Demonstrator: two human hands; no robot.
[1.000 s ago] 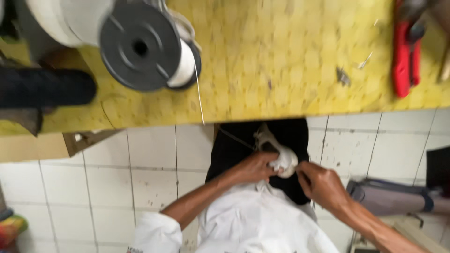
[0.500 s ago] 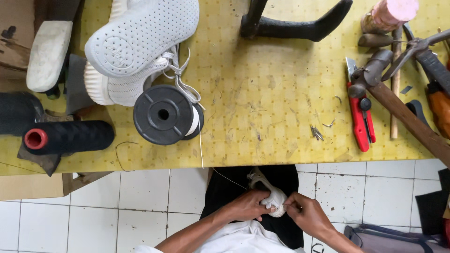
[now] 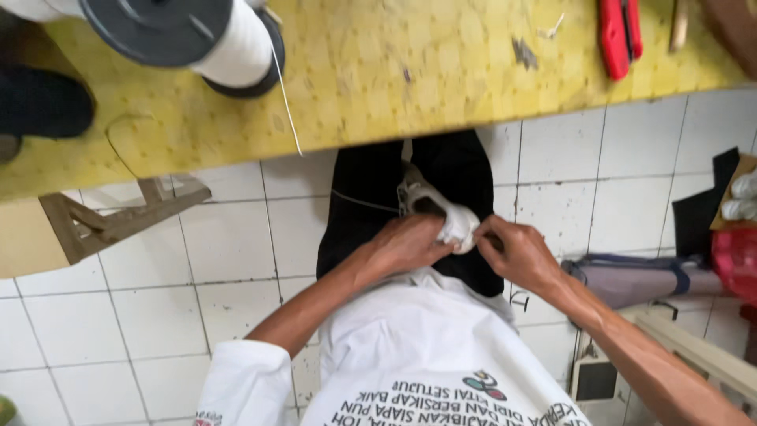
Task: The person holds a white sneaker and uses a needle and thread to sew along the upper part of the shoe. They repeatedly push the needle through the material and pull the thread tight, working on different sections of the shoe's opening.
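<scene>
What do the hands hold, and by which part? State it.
Both hands, left hand and right hand, grip a white shoe at its near end; exact part hidden.

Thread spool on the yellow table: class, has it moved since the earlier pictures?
No. The thread spool sits as near the yellow table's front edge as before; only the camera shifted.

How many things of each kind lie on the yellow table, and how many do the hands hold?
Thread spool: 1
Red cutter: 1
White shoe, held by left hand and right hand: 1
Total: 3
</scene>
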